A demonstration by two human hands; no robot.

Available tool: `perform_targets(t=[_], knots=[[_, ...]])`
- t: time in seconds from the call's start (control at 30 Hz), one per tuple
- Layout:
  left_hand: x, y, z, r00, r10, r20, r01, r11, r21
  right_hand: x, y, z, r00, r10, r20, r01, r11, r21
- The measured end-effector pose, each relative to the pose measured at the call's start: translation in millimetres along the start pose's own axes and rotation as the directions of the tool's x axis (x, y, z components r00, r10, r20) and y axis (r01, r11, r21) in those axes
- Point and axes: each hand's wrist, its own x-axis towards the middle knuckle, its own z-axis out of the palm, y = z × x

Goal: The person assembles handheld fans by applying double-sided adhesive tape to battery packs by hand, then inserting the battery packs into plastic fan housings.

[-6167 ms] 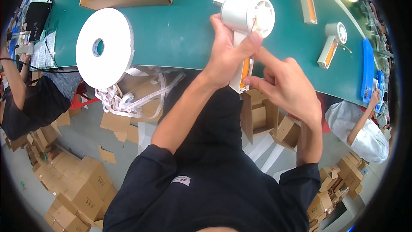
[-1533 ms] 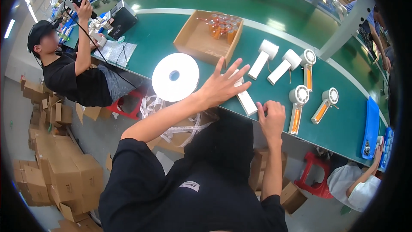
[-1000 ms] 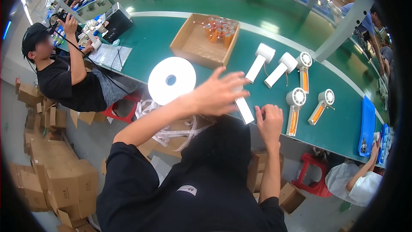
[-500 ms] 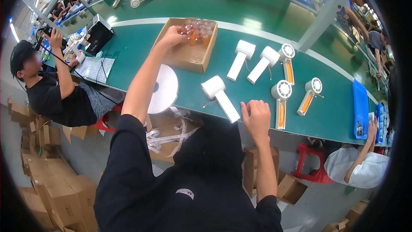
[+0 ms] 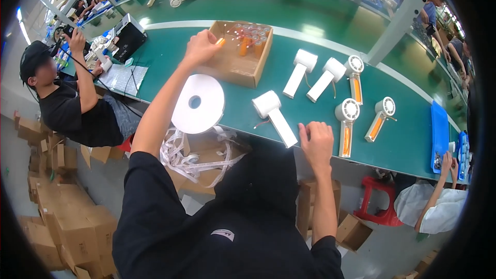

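- Head view: the left hand (image 5: 201, 47) reaches over the near edge of the cardboard box (image 5: 235, 64) on the green desk (image 5: 310, 26); its fingers pinch a small orange part (image 5: 221, 42).
- More orange parts (image 5: 247, 41) stand in the box's far end.
- The right hand (image 5: 316, 142) rests at the desk's near edge, fingers curled and holding nothing, just beside a white handheld fan (image 5: 274, 118) lying flat.
- A white tape roll (image 5: 198, 103) lies below the box.
- Four more fans (image 5: 341, 90) lie to the right.
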Motion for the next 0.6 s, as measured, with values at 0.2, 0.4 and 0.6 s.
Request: perform_targets(t=[0.2,0.4,0.6], knots=[[-116,5,-25,0.745,0.493,-0.450,-0.454,0.868,0.200,-24,-37,-15,0.879,0.437,-0.188,-0.303,0.819,0.488],[-278,-1,63,0.618,0.681,-0.393,-0.694,0.708,0.134,-59,-136,4,0.823,0.265,0.502,-0.552,0.163,0.818],[-332,-19,97,0.740,0.603,-0.297,-0.642,0.766,-0.044,-101,-128,26,0.727,0.212,0.653,-0.665,-0.019,0.746]])
